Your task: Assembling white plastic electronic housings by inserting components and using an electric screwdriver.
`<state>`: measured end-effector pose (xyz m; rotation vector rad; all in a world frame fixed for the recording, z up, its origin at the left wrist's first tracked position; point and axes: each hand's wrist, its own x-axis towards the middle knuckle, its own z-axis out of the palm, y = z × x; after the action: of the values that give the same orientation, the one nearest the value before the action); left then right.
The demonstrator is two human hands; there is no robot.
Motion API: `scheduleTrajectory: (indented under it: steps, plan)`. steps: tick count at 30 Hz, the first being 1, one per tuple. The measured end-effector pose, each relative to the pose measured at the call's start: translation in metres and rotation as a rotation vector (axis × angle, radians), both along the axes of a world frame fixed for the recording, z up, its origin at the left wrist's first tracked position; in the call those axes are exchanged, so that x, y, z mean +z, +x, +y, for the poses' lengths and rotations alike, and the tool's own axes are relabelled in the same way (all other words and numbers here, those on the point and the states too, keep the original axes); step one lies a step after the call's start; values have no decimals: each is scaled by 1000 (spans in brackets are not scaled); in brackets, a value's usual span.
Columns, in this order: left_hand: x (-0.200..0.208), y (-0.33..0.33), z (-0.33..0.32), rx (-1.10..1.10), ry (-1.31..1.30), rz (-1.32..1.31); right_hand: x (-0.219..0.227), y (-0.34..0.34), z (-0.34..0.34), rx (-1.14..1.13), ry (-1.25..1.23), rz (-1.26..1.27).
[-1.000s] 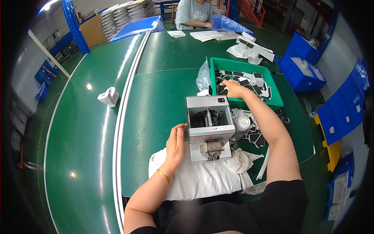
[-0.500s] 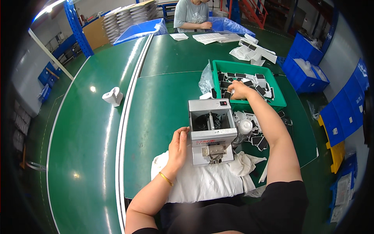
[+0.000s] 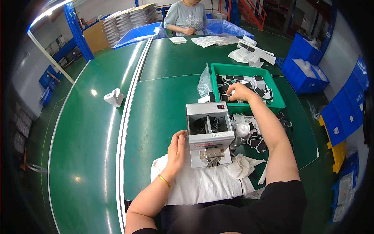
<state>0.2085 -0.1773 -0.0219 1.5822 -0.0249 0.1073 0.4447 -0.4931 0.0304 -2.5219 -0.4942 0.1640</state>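
Note:
In front of me a grey metal box-shaped machine [image 3: 210, 138] stands on a white cloth [image 3: 202, 187]; its top is open, showing a roller inside. My left hand [image 3: 177, 152] lies along the machine's left side, fingers extended and touching it. My right hand [image 3: 241, 93] reaches into a green bin [image 3: 249, 67] of small black-and-white rectangular pieces. Its fingers are pinched at a black rectangular piece [image 3: 225, 98] near the bin's front left corner. A clear plastic bottle [image 3: 242, 129] stands right of the machine, among loose pieces and white scraps [image 3: 257, 143].
A white tape dispenser-like object [image 3: 114, 98] sits on the left table section. Clear plastic film [image 3: 204, 82] lies beside the bin. White sheets [image 3: 210, 40] and crumpled paper [image 3: 245, 54] lie farther back. A person [image 3: 186, 17] sits across the table by blue crates [image 3: 138, 34].
My right hand stays in the bin with its fingers drawn closer together. My left hand keeps to the machine's side. Across the table, the person has shifted left. The view has tilted slightly.

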Motion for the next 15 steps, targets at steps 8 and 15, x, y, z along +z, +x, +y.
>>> scheduleTrajectory:
  steps: [8, 15]
  plan:
    - [17, -4, -3, 94, 242, -77, -9, 8, -7, -2, 199, -64]
    - [-5, -2, 4, 68, 149, -43, -21, 15, -4, -132, 237, -190]
